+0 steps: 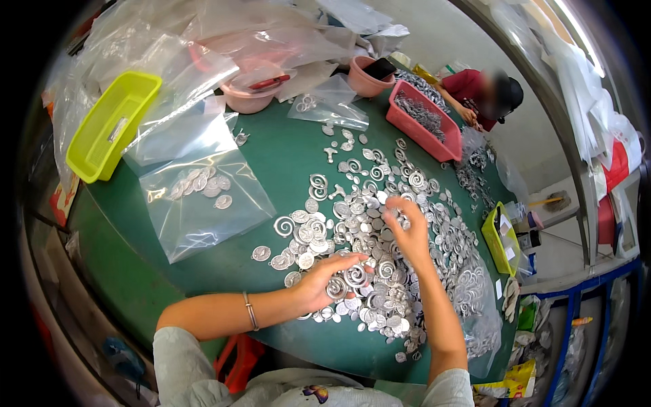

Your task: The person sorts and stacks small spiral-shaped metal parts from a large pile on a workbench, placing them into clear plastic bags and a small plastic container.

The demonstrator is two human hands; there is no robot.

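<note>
My left hand (331,279) is closed around silver spiral pendants (355,275), palm turned up, at the near side of a large heap of silver metal charms (366,224). Above the middle of the heap is my right hand (409,230), fingers loosely bent and thumb held apart from them; I see nothing between them. The heap mixes spirals, oval and round medallions and small flat pieces. More spirals (283,226) and medallions (261,253) lie loose along its left edge. A clear plastic bag (210,224) left of the heap has several round medallions on it or in it.
A yellow-green basket (80,152) stands at far left, another (498,247) at right. Pink bowls (247,102) and a pink basket (447,146) with metal pieces line the far side of the green table (271,156). Beyond, a person (468,88) handles pieces. A filled plastic bag (478,305) lies right.
</note>
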